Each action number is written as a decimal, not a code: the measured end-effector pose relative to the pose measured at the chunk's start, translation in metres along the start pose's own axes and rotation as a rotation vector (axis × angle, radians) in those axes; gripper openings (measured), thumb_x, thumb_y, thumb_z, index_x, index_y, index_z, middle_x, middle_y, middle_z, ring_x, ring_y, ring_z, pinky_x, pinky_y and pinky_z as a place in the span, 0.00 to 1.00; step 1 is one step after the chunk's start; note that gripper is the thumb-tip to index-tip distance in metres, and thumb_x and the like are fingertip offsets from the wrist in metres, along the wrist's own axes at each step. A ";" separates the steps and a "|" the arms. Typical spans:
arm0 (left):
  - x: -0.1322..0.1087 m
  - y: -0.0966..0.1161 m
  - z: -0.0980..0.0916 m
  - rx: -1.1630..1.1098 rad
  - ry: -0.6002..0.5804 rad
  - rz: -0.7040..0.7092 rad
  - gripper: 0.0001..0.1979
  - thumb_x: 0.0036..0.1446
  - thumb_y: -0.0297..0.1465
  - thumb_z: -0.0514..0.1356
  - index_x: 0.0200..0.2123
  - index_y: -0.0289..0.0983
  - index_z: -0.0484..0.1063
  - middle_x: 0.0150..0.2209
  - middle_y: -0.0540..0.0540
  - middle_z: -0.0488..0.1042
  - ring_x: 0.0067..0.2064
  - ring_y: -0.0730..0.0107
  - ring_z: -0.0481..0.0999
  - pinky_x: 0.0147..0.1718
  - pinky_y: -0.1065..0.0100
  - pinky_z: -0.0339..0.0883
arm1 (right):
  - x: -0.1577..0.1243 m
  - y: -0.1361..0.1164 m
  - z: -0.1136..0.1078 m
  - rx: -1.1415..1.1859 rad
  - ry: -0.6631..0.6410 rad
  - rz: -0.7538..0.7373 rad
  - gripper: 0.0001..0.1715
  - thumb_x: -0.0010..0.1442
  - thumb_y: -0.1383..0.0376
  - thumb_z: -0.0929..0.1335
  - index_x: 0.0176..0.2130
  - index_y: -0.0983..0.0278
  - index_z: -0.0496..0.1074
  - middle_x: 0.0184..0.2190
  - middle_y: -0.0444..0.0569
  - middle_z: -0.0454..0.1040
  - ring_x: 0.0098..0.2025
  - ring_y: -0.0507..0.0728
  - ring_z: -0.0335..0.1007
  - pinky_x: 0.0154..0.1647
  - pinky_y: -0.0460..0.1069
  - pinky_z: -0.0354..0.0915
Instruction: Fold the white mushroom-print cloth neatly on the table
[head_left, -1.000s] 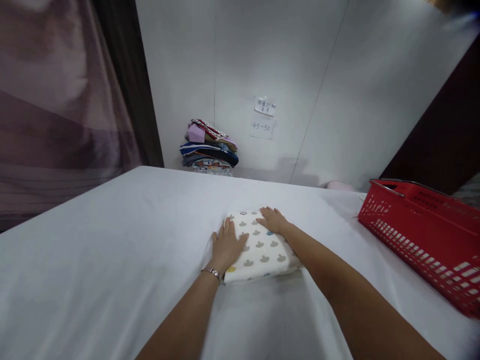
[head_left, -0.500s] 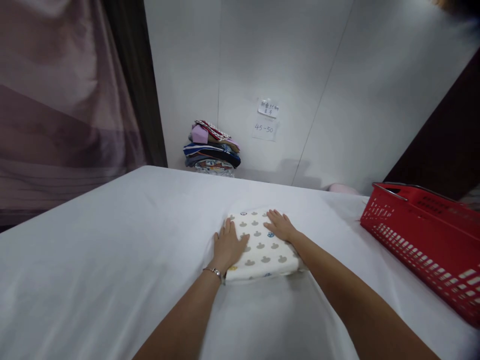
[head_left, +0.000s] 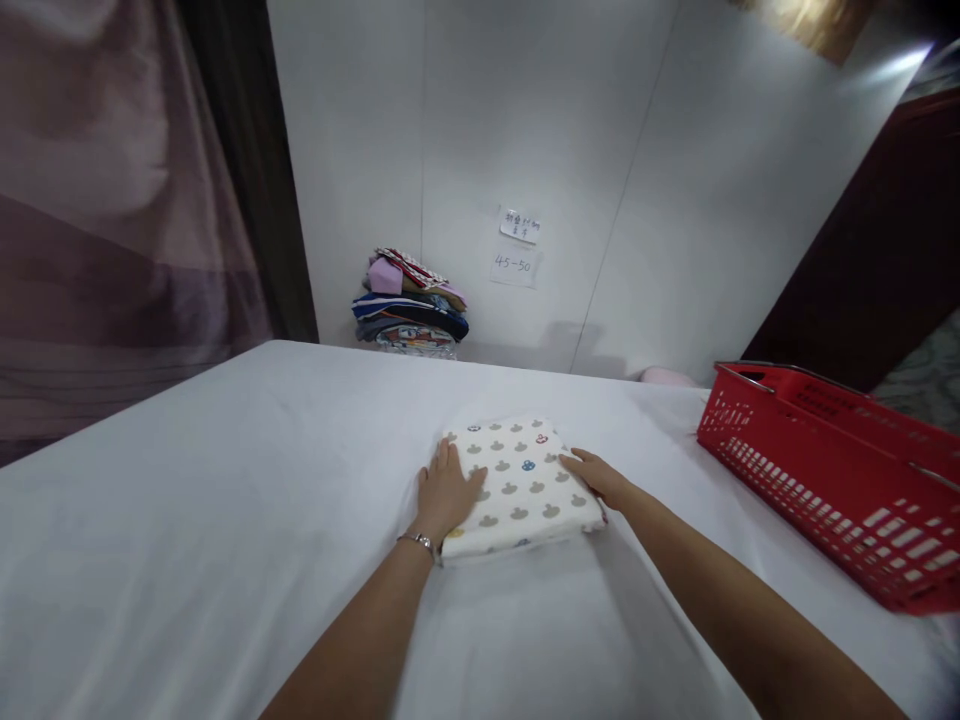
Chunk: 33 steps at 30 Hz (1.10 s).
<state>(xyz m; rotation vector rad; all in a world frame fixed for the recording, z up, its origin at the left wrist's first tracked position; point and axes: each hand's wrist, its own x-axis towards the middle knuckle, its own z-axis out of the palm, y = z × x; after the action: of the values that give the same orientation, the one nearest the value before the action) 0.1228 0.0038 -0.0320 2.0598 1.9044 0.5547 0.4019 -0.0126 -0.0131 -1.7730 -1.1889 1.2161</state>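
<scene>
A folded white cloth (head_left: 517, 490) with a print of grey, blue and red mushrooms lies flat on the white-covered table (head_left: 300, 480). My left hand (head_left: 448, 490) rests along its left edge, fingers stretched out and thumb on top; a bracelet circles that wrist. At the cloth's right edge is my right hand (head_left: 596, 474), its fingers extended and touching the side and top near the edge. Neither hand grips the cloth.
A red plastic basket (head_left: 817, 470) with metal handles stands at the right. A stack of folded clothes (head_left: 411, 300) sits against the back wall, left of paper signs (head_left: 516, 250). Pinkish curtain fabric (head_left: 112, 220) hangs at the left.
My right hand has slid from the top of the cloth outward to its right edge. The left hand stays at the left edge. The camera view has shifted slightly.
</scene>
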 end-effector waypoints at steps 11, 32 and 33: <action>-0.007 0.021 0.004 0.019 -0.093 0.033 0.40 0.56 0.51 0.43 0.63 0.29 0.45 0.66 0.38 0.36 0.64 0.54 0.44 0.59 0.54 0.44 | -0.005 -0.004 -0.032 0.109 0.001 -0.014 0.38 0.42 0.60 0.76 0.51 0.64 0.66 0.46 0.54 0.73 0.42 0.60 0.72 0.39 0.51 0.69; -0.066 0.078 -0.024 0.091 -0.164 0.667 0.33 0.53 0.47 0.54 0.60 0.44 0.55 0.63 0.47 0.54 0.63 0.57 0.50 0.60 0.53 0.42 | -0.067 0.086 -0.042 0.012 0.318 -0.431 0.39 0.46 0.61 0.70 0.57 0.64 0.62 0.53 0.51 0.66 0.52 0.59 0.63 0.53 0.53 0.59; -0.072 0.078 -0.020 0.127 -0.176 0.698 0.32 0.52 0.44 0.56 0.60 0.44 0.55 0.63 0.48 0.52 0.63 0.57 0.49 0.60 0.52 0.41 | -0.064 0.085 -0.039 0.007 0.328 -0.420 0.40 0.46 0.61 0.70 0.57 0.64 0.61 0.53 0.52 0.66 0.52 0.59 0.63 0.53 0.53 0.59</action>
<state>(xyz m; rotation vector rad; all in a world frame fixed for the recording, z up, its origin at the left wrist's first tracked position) 0.1785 -0.0757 0.0149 2.7441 1.1148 0.3740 0.4554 -0.1040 -0.0535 -1.5391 -1.2710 0.6575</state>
